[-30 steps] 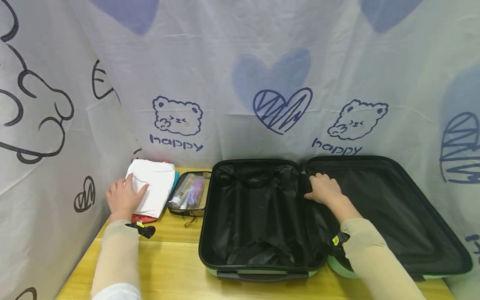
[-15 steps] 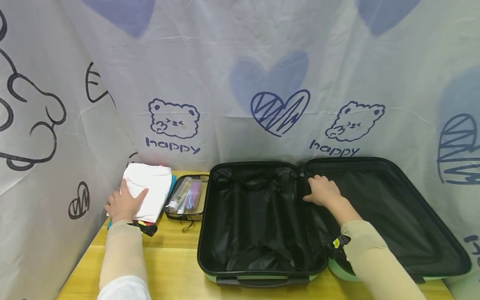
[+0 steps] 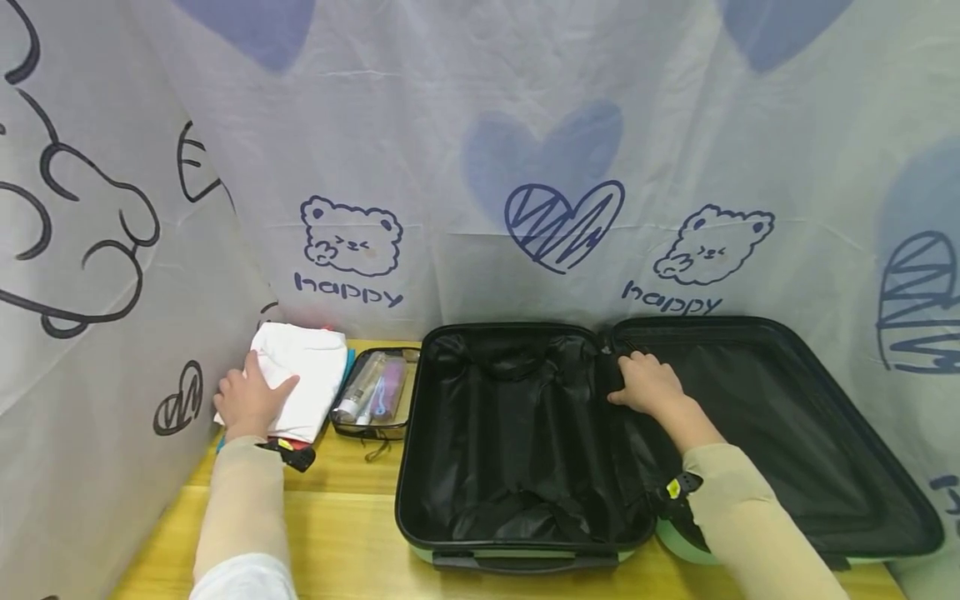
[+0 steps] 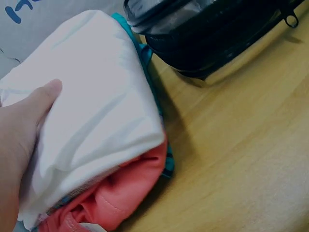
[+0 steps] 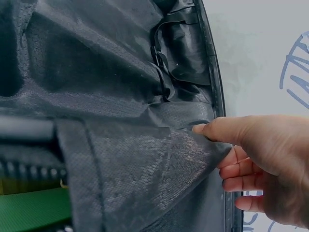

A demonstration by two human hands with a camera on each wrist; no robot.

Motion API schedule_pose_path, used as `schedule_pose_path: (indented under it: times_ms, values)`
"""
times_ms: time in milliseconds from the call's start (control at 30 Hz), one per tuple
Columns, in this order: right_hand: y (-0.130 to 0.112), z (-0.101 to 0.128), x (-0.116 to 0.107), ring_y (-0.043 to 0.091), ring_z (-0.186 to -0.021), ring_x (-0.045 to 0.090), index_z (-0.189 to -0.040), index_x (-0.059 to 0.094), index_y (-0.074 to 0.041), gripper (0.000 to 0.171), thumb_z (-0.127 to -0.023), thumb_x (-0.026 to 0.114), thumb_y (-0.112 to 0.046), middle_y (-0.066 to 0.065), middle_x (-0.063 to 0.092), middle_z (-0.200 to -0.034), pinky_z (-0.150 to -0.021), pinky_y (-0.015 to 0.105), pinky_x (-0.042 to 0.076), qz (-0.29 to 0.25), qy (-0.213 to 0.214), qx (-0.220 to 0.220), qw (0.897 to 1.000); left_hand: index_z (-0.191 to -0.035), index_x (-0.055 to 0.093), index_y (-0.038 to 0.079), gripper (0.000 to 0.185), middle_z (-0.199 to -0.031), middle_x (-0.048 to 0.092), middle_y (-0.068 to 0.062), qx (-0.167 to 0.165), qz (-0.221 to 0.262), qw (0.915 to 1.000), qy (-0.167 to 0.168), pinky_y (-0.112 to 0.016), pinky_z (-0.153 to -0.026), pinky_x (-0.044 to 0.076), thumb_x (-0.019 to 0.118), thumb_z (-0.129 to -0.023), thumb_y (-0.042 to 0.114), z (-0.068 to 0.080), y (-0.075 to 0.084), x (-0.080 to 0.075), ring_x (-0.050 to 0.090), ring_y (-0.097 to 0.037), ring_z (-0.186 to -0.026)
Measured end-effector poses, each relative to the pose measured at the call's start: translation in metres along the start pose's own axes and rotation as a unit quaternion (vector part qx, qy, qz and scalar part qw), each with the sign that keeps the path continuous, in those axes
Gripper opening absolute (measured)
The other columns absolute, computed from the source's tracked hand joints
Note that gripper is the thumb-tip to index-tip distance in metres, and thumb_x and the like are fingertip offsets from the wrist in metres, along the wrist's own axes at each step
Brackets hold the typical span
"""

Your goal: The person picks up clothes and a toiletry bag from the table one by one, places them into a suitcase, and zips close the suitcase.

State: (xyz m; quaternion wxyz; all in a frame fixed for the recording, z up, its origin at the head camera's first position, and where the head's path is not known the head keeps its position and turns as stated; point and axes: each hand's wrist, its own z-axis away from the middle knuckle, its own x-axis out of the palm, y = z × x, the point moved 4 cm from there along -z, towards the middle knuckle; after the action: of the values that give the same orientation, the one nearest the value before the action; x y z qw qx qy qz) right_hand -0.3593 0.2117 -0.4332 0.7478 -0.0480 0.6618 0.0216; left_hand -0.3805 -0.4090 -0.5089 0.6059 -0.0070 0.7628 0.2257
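1. The left hand grips the near end of a stack of folded clothes, thumb pressed on the white top piece; its other fingers are hidden.
2. The right hand pinches the black lining between thumb and curled fingers at the middle of the open suitcase.
3. The clothes sit on the wooden table, left of a clear toiletry pouch that stands just beside the suitcase.

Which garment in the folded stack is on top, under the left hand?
The white garment; the left hand grips it. The coral-red one and teal one lie beneath.
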Motion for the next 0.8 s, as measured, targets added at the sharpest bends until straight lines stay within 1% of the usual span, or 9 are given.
schedule_pose_path:
  times_ms: [100, 200, 333, 433, 533, 633, 700, 733, 800]
  values:
    - [0.001, 0.001, -0.001, 0.046, -0.123, 0.047, -0.134, 0.050, 0.009, 0.070, -0.084, 0.075, -0.033, 0.029, 0.052, -0.133, -0.101, 0.061, 0.040, -0.003, 0.002, 0.002, 1.000, -0.154, 0.014, 0.004, 0.102, -0.130, 0.040, -0.044, 0.003, 0.013, 0.9998, -0.011, -0.069, -0.088, 0.038, 0.061, -0.085, 0.062, -0.003, 0.000, 0.000, 0.043, -0.058, -0.114]
    - [0.002, 0.001, -0.002, 0.046, -0.123, 0.048, -0.134, 0.050, 0.009, 0.070, -0.084, 0.075, -0.033, 0.029, 0.052, -0.133, -0.101, 0.061, 0.040, -0.005, 0.003, 0.002, 1.000, -0.156, 0.011, 0.009, 0.102, -0.130, 0.042, -0.043, 0.002, 0.028, 0.9993, -0.023, -0.069, -0.088, 0.039, 0.064, -0.084, 0.059, -0.005, 0.001, -0.001, 0.045, -0.058, -0.114]
    - [0.003, 0.002, -0.002, 0.046, -0.123, 0.048, -0.135, 0.049, 0.009, 0.070, -0.084, 0.075, -0.033, 0.029, 0.051, -0.133, -0.101, 0.061, 0.041, -0.006, 0.002, 0.002, 1.000, -0.158, 0.004, 0.018, 0.102, -0.124, 0.046, -0.041, 0.000, 0.046, 0.9981, -0.040, -0.065, -0.085, 0.042, 0.068, -0.086, 0.051, -0.005, 0.002, -0.003, 0.049, -0.056, -0.109]
    - [0.004, 0.002, -0.002, 0.046, -0.123, 0.048, -0.135, 0.049, 0.009, 0.070, -0.084, 0.075, -0.033, 0.029, 0.051, -0.132, -0.101, 0.061, 0.041, -0.007, 0.001, 0.003, 1.000, -0.158, 0.003, 0.024, 0.099, -0.121, 0.048, -0.039, 0.006, 0.058, 0.9975, -0.038, -0.064, -0.082, 0.043, 0.070, -0.087, 0.043, -0.005, 0.002, -0.004, 0.051, -0.055, -0.105]
    - [0.004, 0.001, -0.001, 0.046, -0.122, 0.048, -0.134, 0.049, 0.009, 0.070, -0.084, 0.075, -0.033, 0.029, 0.052, -0.132, -0.100, 0.061, 0.042, -0.007, 0.004, 0.004, 1.000, -0.156, 0.014, 0.024, 0.088, -0.122, 0.049, -0.037, 0.032, 0.053, 0.9978, -0.024, -0.064, -0.082, 0.043, 0.070, -0.089, 0.037, -0.004, 0.003, -0.004, 0.052, -0.054, -0.106]
    - [0.004, -0.001, 0.002, 0.046, -0.121, 0.049, -0.134, 0.049, 0.009, 0.070, -0.084, 0.075, -0.033, 0.029, 0.052, -0.131, -0.099, 0.060, 0.043, -0.005, 0.008, 0.002, 1.000, -0.149, 0.030, 0.021, 0.070, -0.121, 0.050, -0.035, 0.065, 0.039, 0.9969, -0.019, -0.063, -0.076, 0.044, 0.068, -0.091, 0.031, 0.000, 0.005, -0.007, 0.052, -0.054, -0.104]
    - [0.004, -0.001, 0.003, 0.046, -0.121, 0.050, -0.134, 0.049, 0.009, 0.070, -0.084, 0.075, -0.033, 0.029, 0.052, -0.131, -0.099, 0.060, 0.043, -0.005, 0.010, 0.001, 1.000, -0.145, 0.036, 0.018, 0.062, -0.119, 0.049, -0.035, 0.085, 0.035, 0.9955, -0.024, -0.062, -0.073, 0.044, 0.067, -0.092, 0.027, 0.001, 0.006, -0.009, 0.052, -0.054, -0.103]
    - [0.004, -0.001, 0.004, 0.046, -0.121, 0.050, -0.135, 0.049, 0.009, 0.071, -0.084, 0.075, -0.033, 0.029, 0.052, -0.131, -0.099, 0.060, 0.043, -0.006, 0.011, 0.000, 1.000, -0.144, 0.038, 0.018, 0.060, -0.118, 0.049, -0.035, 0.092, 0.035, 0.9947, -0.029, -0.061, -0.072, 0.044, 0.067, -0.092, 0.026, 0.002, 0.006, -0.011, 0.052, -0.054, -0.102]
    - [0.004, -0.001, 0.005, 0.047, -0.121, 0.049, -0.135, 0.049, 0.009, 0.071, -0.084, 0.075, -0.033, 0.029, 0.052, -0.131, -0.099, 0.060, 0.043, -0.009, 0.012, 0.002, 1.000, -0.143, 0.040, 0.017, 0.059, -0.119, 0.049, -0.036, 0.105, 0.040, 0.9928, -0.043, -0.062, -0.073, 0.044, 0.067, -0.092, 0.023, 0.002, 0.006, -0.014, 0.051, -0.054, -0.104]
